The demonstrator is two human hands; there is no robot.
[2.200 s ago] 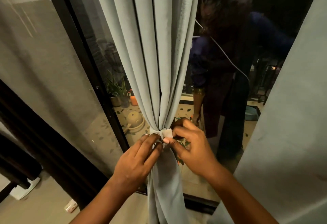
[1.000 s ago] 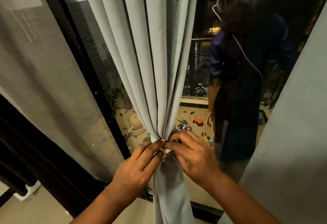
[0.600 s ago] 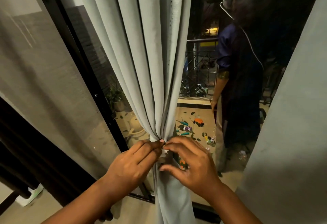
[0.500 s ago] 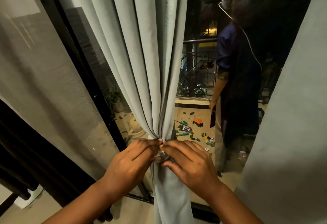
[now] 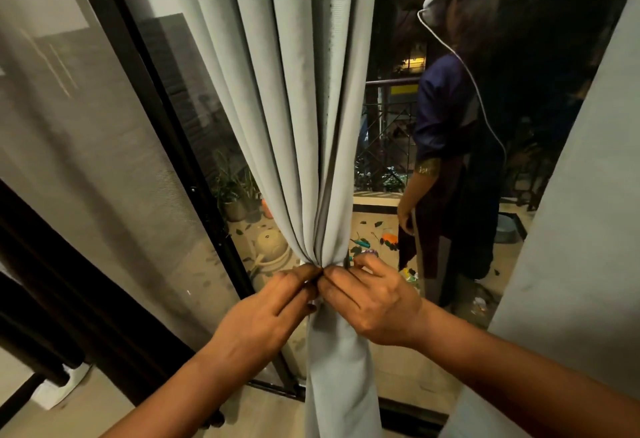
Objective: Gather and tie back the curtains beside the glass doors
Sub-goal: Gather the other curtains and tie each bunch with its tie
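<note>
Curtain: grey curtain (image 5: 304, 126) bunched to a narrow waist beside the glass door (image 5: 194, 167).
Hands: left hand (image 5: 263, 313) and right hand (image 5: 370, 302) pinch the waist, fingertips meeting; tie hidden.
Risk: a loosened pinch would likely let folds spread; an unfinished knot may slip down.

The pale grey curtain (image 5: 294, 126) hangs in long folds before the glass door (image 5: 194, 147), cinched tight at its waist.
</note>
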